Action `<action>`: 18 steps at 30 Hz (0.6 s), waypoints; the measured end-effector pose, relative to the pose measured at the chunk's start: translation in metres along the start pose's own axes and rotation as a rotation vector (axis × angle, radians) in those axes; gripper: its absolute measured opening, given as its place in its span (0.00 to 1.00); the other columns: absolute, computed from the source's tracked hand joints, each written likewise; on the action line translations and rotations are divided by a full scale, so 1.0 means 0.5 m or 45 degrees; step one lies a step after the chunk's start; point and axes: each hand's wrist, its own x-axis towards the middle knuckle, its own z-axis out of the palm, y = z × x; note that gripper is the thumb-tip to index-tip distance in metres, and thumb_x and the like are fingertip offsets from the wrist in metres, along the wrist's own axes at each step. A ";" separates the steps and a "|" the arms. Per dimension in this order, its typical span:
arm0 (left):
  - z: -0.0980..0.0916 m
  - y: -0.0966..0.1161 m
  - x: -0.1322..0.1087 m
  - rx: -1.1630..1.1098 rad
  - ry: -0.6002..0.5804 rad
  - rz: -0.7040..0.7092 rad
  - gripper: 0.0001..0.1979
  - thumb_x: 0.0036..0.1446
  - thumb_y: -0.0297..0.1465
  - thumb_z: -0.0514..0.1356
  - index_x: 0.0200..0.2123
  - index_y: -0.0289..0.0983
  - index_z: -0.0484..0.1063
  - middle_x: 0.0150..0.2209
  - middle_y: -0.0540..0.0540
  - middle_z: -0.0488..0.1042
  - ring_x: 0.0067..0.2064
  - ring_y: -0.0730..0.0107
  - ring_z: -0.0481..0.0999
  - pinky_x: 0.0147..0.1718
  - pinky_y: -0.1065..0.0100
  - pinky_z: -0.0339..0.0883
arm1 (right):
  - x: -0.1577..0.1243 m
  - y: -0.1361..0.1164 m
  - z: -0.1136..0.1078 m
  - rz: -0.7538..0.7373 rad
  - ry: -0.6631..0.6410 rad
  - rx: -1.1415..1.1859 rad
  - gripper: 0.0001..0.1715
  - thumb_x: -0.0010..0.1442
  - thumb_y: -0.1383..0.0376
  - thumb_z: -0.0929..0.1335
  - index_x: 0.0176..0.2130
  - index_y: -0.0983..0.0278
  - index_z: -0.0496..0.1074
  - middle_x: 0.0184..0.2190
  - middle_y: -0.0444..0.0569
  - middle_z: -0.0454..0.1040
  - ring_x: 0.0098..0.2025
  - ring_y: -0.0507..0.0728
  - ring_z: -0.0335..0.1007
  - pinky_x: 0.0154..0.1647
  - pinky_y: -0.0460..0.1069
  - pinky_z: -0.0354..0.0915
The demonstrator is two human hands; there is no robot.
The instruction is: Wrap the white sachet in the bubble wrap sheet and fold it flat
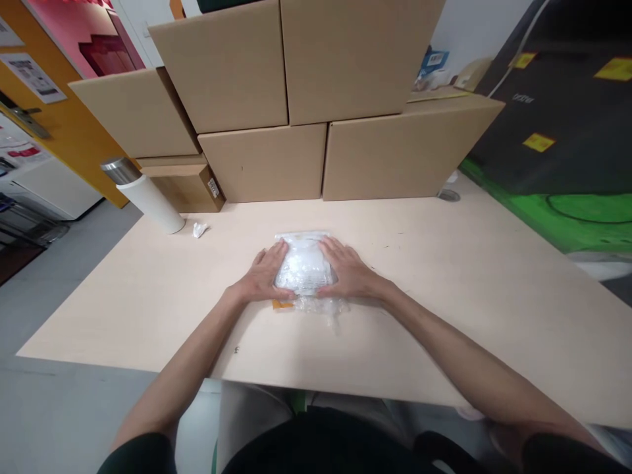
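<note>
Holding: both hands are at the packet, one at each side, so it sits squarely between them near the middle of the desk.
Left hand: half open, palm toward the packet's left side, fingers along its far part and thumb reaching across the near edge; it has hold of that side.
Right hand: matching it from the other side, thumb and fingers spread apart around the right edge. Opposed like this, the two probably stop the packet from sliding or twisting.
Packet: wrapped in clear, shiny film and lying on the desk, which seems to bear its weight; what is inside cannot be made out.
Loose film: a crumpled end sticks out toward the person, with an orange piece showing at its left.
Boxes: stacked in two tiers along the back of the desk, perhaps to be out of the arms' way yet within reach.
Small box: at the left end of the row, a label on its side.
Flask: white with a metal top, upright in front of the small box; its place by the left edge suits something set aside.
Scrap: crumpled white, just beside the flask.
</note>
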 end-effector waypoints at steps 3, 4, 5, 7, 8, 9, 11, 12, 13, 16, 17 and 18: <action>0.003 0.008 -0.003 0.044 0.027 -0.022 0.65 0.48 0.64 0.58 0.72 0.37 0.24 0.73 0.30 0.29 0.73 0.46 0.31 0.67 0.43 0.28 | -0.006 -0.033 -0.014 -0.061 0.087 -0.036 0.68 0.54 0.32 0.62 0.73 0.64 0.29 0.74 0.58 0.24 0.74 0.68 0.17 0.71 0.67 0.28; 0.003 0.009 -0.004 0.052 0.031 -0.026 0.65 0.48 0.64 0.58 0.72 0.37 0.24 0.73 0.30 0.29 0.73 0.46 0.31 0.67 0.43 0.28 | -0.005 -0.044 -0.015 -0.091 0.129 -0.038 0.66 0.56 0.32 0.61 0.73 0.64 0.29 0.74 0.57 0.23 0.74 0.67 0.16 0.71 0.67 0.27; 0.003 0.010 -0.004 0.053 0.033 -0.028 0.65 0.48 0.64 0.58 0.72 0.37 0.24 0.73 0.30 0.29 0.73 0.46 0.31 0.67 0.43 0.27 | -0.002 -0.053 -0.014 -0.114 0.152 -0.038 0.64 0.57 0.32 0.60 0.73 0.63 0.30 0.74 0.56 0.23 0.74 0.67 0.16 0.71 0.67 0.27; 0.003 0.009 -0.004 0.033 0.019 -0.022 0.65 0.48 0.63 0.59 0.72 0.37 0.24 0.73 0.31 0.28 0.73 0.46 0.30 0.68 0.43 0.27 | 0.008 -0.059 -0.005 -0.128 0.122 -0.028 0.64 0.55 0.31 0.61 0.73 0.60 0.32 0.74 0.56 0.23 0.74 0.68 0.17 0.70 0.68 0.25; 0.002 0.007 -0.004 0.012 0.004 -0.014 0.65 0.48 0.63 0.59 0.72 0.37 0.23 0.73 0.32 0.27 0.73 0.47 0.29 0.68 0.44 0.26 | 0.012 -0.055 0.001 -0.119 0.084 -0.022 0.66 0.53 0.30 0.62 0.73 0.59 0.33 0.74 0.56 0.24 0.74 0.70 0.17 0.70 0.69 0.25; 0.001 0.004 -0.003 -0.015 -0.013 -0.002 0.65 0.48 0.62 0.59 0.72 0.37 0.23 0.73 0.32 0.26 0.73 0.48 0.28 0.68 0.45 0.26 | 0.016 -0.048 0.008 -0.102 0.049 -0.014 0.68 0.51 0.30 0.63 0.73 0.59 0.34 0.74 0.56 0.24 0.74 0.70 0.16 0.69 0.69 0.24; -0.001 -0.003 -0.002 -0.078 -0.043 0.026 0.67 0.47 0.61 0.61 0.72 0.35 0.22 0.72 0.33 0.24 0.73 0.49 0.27 0.68 0.46 0.25 | 0.017 -0.024 0.020 -0.069 0.018 0.014 0.71 0.48 0.30 0.65 0.73 0.57 0.32 0.74 0.56 0.22 0.73 0.71 0.14 0.69 0.69 0.24; -0.002 -0.008 -0.002 -0.111 -0.050 0.043 0.68 0.46 0.61 0.62 0.71 0.35 0.21 0.72 0.33 0.24 0.73 0.48 0.27 0.69 0.46 0.25 | 0.015 -0.010 0.024 -0.060 0.019 0.030 0.73 0.47 0.30 0.67 0.73 0.57 0.30 0.74 0.55 0.21 0.73 0.72 0.14 0.69 0.69 0.25; -0.002 -0.013 -0.001 -0.144 -0.049 0.062 0.69 0.45 0.61 0.64 0.71 0.35 0.21 0.72 0.33 0.25 0.73 0.48 0.27 0.69 0.45 0.25 | 0.011 0.002 0.027 -0.057 0.020 0.043 0.74 0.46 0.30 0.68 0.73 0.56 0.29 0.74 0.55 0.21 0.73 0.72 0.13 0.70 0.69 0.26; -0.002 -0.026 -0.003 -0.221 -0.032 0.135 0.72 0.40 0.60 0.67 0.72 0.37 0.23 0.73 0.35 0.28 0.73 0.46 0.31 0.69 0.45 0.27 | -0.001 0.029 0.030 -0.070 0.001 0.057 0.77 0.45 0.31 0.69 0.72 0.55 0.26 0.74 0.53 0.21 0.73 0.74 0.14 0.70 0.70 0.29; -0.002 -0.029 -0.004 -0.234 -0.030 0.152 0.73 0.39 0.59 0.68 0.72 0.38 0.23 0.73 0.35 0.29 0.73 0.46 0.32 0.69 0.46 0.28 | -0.003 0.032 0.030 -0.076 -0.009 0.055 0.77 0.45 0.32 0.70 0.72 0.55 0.26 0.74 0.53 0.21 0.73 0.75 0.15 0.70 0.69 0.29; -0.003 -0.030 -0.005 -0.239 -0.033 0.160 0.73 0.38 0.59 0.68 0.72 0.39 0.24 0.73 0.36 0.29 0.73 0.46 0.32 0.69 0.46 0.27 | -0.006 0.034 0.030 -0.080 -0.019 0.052 0.76 0.45 0.32 0.70 0.72 0.55 0.26 0.74 0.52 0.21 0.73 0.75 0.15 0.70 0.69 0.29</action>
